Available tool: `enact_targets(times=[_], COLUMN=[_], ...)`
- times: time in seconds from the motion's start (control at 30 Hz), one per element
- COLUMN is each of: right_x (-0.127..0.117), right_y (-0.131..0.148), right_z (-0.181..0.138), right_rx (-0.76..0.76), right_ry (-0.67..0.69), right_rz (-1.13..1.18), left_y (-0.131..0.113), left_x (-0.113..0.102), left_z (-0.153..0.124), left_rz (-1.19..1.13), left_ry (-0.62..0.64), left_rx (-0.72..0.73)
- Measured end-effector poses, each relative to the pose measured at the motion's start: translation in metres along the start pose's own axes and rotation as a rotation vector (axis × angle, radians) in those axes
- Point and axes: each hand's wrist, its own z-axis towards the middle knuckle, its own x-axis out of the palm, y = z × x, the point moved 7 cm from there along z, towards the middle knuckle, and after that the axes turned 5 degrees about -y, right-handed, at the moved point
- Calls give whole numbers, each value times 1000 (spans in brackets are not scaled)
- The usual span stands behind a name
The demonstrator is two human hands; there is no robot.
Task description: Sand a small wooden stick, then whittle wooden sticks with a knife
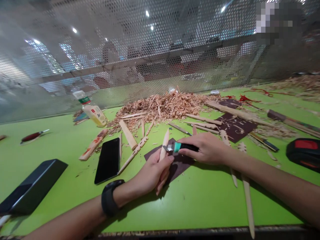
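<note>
The left hand point(152, 173) was closed around the lower end of one wooden stick point(165, 140), thumb pressed up against it. The stick's long axis ran away from the person, its pointed tip aimed forward and slightly right, clear above the fist. The right hand point(208, 148), just to the right of the left, gripped one knife point(185, 147) by its black handle with the teal collar. The knife lay nearly crosswise, its short blade pointing left and meeting the stick just above the left thumb.

Under both hands lay one dark sheet point(181, 165) on the green tabletop point(200, 200), and a second dark sheet point(236, 126) lay beyond the right hand. Two long pale sticks point(247, 200) ran toward the person beneath the right forearm. A black wristband point(110, 197) sat on the left wrist.

Left of the left hand lay one notched stick point(136, 151), then one black phone point(108, 160) face up. Farther left sat one dark box point(32, 188) and one red-handled tool point(32, 136). Ahead of the hands rose one heap of wood shavings point(167, 105), with one plastic bottle point(93, 112) on its side to its left. Far right of the right hand sat one black and red case point(305, 152).
</note>
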Motion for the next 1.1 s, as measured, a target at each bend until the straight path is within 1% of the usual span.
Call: enact_targets(times=[0.07,0.17,0.2,0.23,0.27,0.33,0.4,0.53,0.67,0.77,0.83,0.9,1.0,1.1], right_x=[-5,-19,-25,-32,-34,-32,-22,-2,3,5,3,-2,-9,-10], right_y=[-18,-59,-69,-74,-75,-67,-49,-9,8,12,12,5,-7,-15], right_z=[1,-3,-4,-4,-4,-2,1,4,2,0,-1,-2,-2,-1], right_rx=[82,300,327,338,325,285,229,89,16,-39,-73,-81,-67,-59], right_ry=[19,39,22,-25,-35,-52,-15,81,79,87,64,8,-66,-72], right_rz=[-5,-66,-115,-123,-91,-17,45,79,149,215,195,112,-38,-94], left_y=[-1,2,4,5,6,5,3,2,4,6,5,2,0,-2], left_x=[1,6,7,7,5,0,-4,-3,-4,-6,-6,-4,0,1], left_z=[-3,-7,-7,-7,-6,-2,2,5,4,3,1,-1,-3,-2], left_rz=[-16,-13,-6,-1,-11,-59,-107,-101,-55,18,62,74,64,9], left_ry=[6,76,98,105,89,35,-4,5,2,-4,-7,11,56,66], left_rx=[-12,-24,-28,-27,-22,-3,12,19,26,33,43,40,-1,-21])
